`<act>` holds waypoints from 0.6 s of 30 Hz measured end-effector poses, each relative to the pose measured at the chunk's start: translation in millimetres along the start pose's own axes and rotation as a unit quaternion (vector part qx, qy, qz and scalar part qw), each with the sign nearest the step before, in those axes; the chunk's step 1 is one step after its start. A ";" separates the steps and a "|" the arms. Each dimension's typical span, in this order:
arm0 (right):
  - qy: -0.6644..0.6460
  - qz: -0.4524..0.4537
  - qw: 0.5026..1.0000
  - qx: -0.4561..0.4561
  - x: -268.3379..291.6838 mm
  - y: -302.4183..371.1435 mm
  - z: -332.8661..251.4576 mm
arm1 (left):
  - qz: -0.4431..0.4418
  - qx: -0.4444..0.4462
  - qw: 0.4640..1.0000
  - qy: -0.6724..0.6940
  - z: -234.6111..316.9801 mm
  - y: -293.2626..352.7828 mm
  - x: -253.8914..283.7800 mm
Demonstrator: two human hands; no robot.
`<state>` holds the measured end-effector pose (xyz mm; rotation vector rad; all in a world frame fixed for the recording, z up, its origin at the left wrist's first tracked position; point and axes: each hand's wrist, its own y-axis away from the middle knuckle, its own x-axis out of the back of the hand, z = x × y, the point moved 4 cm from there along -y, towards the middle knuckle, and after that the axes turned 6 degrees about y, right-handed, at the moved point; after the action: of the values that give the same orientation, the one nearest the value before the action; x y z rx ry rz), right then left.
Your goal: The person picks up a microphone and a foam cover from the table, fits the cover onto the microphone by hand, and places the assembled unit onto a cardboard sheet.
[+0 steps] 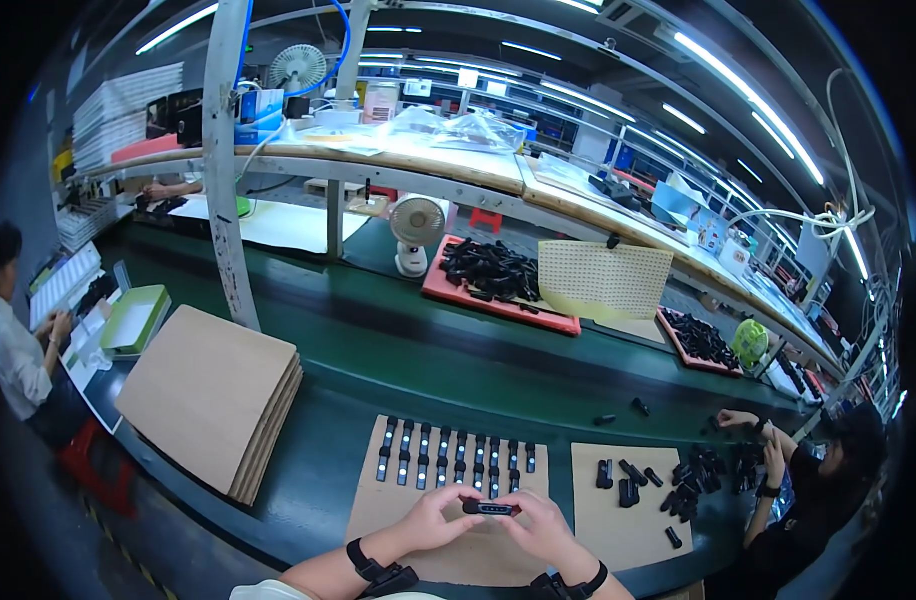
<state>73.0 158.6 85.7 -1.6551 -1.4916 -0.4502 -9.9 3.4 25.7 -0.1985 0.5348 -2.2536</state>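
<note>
Between my two hands is a small black oblong device (491, 508) with a row of small light marks on its side. My left hand (436, 521) pinches its left end, and my right hand (540, 524) grips the right end. Both hands are above a brown cardboard sheet (378, 522). Just beyond them on the sheet, similar black pieces (441, 457) stand in neat columns, many showing a pale round spot. On a second cardboard sheet (633, 525) to the right, loose black pieces (685, 482) lie in a scattered group.
A stack of cardboard sheets (213, 385) rests on the green bench (348, 345) at left. Farther back are a white fan (415, 230), a red tray (448, 290) heaped with black parts and a metal post (223, 200). Co-workers sit at left (23, 340) and right (823, 495).
</note>
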 end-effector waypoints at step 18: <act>0.013 0.010 1.000 0.014 -6.9 -2.2 10.3 | -0.004 0.070 0.994 0.078 -18.7 0.2 -2.4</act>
<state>66.7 162.0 75.4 -1.6356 -1.4540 -0.4356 -13.8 10.9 8.9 0.0466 0.4541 -2.3153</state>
